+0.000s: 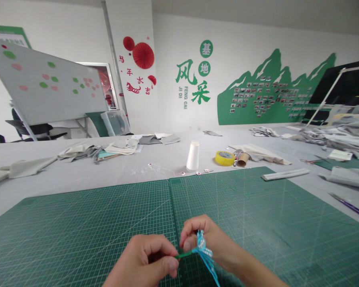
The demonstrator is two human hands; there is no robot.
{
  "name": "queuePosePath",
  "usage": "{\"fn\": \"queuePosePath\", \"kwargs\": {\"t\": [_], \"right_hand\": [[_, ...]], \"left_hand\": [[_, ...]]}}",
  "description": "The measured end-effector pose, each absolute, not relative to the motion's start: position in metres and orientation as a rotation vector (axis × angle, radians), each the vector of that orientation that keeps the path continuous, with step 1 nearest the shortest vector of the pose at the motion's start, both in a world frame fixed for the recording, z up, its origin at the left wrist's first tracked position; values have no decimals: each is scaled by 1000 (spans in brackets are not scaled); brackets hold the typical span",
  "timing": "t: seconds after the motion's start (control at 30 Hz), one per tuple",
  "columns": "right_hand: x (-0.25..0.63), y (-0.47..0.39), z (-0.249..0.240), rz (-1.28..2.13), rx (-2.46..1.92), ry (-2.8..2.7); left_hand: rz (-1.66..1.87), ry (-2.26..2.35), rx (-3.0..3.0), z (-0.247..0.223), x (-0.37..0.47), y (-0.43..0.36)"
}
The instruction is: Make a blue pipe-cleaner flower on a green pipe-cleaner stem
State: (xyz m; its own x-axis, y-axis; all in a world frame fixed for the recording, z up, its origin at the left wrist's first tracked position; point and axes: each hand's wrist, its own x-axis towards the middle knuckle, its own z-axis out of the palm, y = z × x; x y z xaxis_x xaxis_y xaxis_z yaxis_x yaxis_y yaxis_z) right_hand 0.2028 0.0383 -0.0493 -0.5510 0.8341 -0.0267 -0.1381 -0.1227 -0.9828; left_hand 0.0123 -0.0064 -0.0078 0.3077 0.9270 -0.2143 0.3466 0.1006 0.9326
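My left hand (151, 259) is closed, with thumb and forefinger pinching the end of a thin green stem (184, 254). A bright blue ornament (204, 251) with white-dotted loops and trailing blue strands is joined to the stem's right end. My right hand (208, 239) is also closed, its fingertips pressed together just above the stem and partly behind the ornament. Whatever lies between those right fingertips is hidden. Both hands are over the green cutting mats (107, 223), near the seam between them.
Beyond the mats stand a white thread cone (193, 155), a yellow tape roll (224, 158) and a cardboard tube (243, 159). Fabric pieces (122, 146) lie at the back left, with a fabric heap (344, 133) at far right. A rolled cloth (285, 174) and a purple-handled tool (351, 206) lie rightward.
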Motion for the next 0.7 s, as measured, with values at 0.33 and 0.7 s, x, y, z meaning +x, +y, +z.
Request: {"fn": "queuePosePath", "kwargs": {"t": [0.33,0.7], "right_hand": [[216,45,-38,1379,-811,-1885],[214,25,-20,829,-937,-2122]], "left_hand": [[450,1213,1845,-2,12,-10],[370,1389,2131,-5,13,-6]]}}
